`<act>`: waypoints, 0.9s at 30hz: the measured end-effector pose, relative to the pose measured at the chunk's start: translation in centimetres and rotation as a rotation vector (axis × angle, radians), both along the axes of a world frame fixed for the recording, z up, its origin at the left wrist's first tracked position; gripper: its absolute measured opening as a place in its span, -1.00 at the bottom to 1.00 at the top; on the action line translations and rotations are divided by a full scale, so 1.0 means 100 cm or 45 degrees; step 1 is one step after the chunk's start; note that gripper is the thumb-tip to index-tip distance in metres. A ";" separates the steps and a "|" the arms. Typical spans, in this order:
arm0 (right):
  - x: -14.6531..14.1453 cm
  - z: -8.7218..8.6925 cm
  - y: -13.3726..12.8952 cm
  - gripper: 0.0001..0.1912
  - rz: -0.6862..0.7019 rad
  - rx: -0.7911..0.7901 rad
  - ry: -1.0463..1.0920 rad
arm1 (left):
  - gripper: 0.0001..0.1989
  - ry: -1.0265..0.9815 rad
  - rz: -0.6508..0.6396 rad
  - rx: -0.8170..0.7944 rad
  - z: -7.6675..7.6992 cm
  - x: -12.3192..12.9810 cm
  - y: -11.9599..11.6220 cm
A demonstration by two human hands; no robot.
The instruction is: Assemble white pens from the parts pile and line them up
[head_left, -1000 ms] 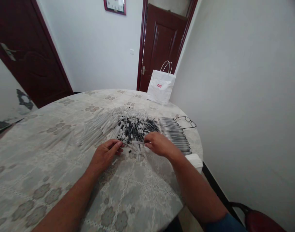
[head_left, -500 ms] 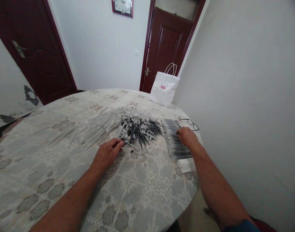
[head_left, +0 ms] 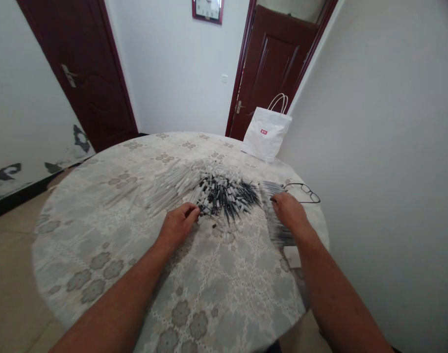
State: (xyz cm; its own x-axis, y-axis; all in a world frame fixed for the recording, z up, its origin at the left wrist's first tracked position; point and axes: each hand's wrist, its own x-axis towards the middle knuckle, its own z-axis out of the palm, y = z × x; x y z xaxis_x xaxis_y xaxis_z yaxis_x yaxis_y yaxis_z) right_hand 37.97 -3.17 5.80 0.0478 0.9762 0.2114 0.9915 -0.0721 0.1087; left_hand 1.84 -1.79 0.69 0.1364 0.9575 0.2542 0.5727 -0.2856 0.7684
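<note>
My left hand [head_left: 179,223] is at the near left edge of a pile of small black and white pen parts [head_left: 224,196]. Its thumb and fingertips are pinched together; whatever is between them is too small to make out. To the left of the pile lie many translucent white pen barrels [head_left: 172,189], roughly side by side. My right hand [head_left: 290,212] is over a row of grey-black pens [head_left: 275,234] laid parallel on the right. Its fingers are curled closed at the row, and what they grip, if anything, is hidden. Part of the row is blurred.
Eyeglasses [head_left: 310,193] lie beyond my right hand. A small white box-like item [head_left: 292,256] sits below the row, partly behind my right forearm. A white paper bag [head_left: 267,133] stands at the back of the round, cloth-covered table [head_left: 224,289]. The wall [head_left: 385,171] rises close on the right.
The whole view has shifted, so everything appears farther right. My right hand has moved slightly toward the far left side of the pen row. My left hand stays pinched beside the pile.
</note>
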 end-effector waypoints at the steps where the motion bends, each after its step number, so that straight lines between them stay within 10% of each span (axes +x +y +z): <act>1: -0.012 0.003 0.001 -0.72 0.069 -0.034 0.042 | -0.68 -0.023 0.004 0.001 -0.002 0.000 0.001; 6: -0.080 0.007 0.013 -0.75 0.380 -0.303 0.165 | -0.75 -0.022 0.090 0.097 -0.009 -0.003 0.004; 12: -0.142 -0.022 0.018 -0.77 0.446 -0.174 0.193 | -0.78 0.214 0.173 0.152 -0.018 -0.010 0.008; 27: -0.142 -0.041 0.006 -0.66 0.408 -0.313 0.256 | -0.80 0.233 -0.172 0.173 -0.022 0.004 0.000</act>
